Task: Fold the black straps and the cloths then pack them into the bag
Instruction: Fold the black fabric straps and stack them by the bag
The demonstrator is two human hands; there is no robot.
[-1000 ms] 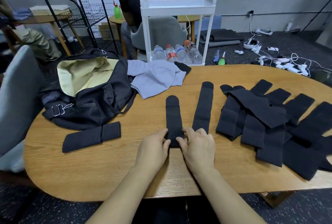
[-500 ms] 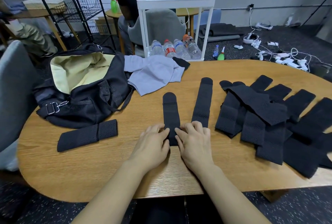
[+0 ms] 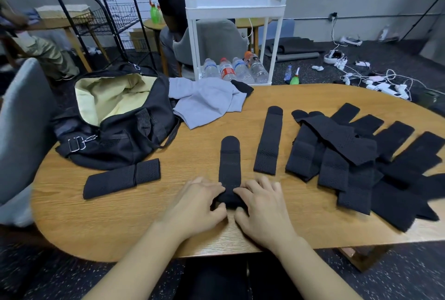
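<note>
Rolling of one black strap [image 3: 229, 167] is in hand: its near end, right of the open bag [image 3: 115, 121] on the tabletop [image 3: 120, 222], is pinched by curled fingers of left hand [image 3: 196, 204] and right hand [image 3: 263, 205]. Next, the roll should be carried evenly toward the rounded tip.

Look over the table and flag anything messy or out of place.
The straps on the right lie in a crisscrossed heap, some reaching the table edge. The grey cloth is crumpled beside the open bag. Nothing looks damaged or spilled.
</note>
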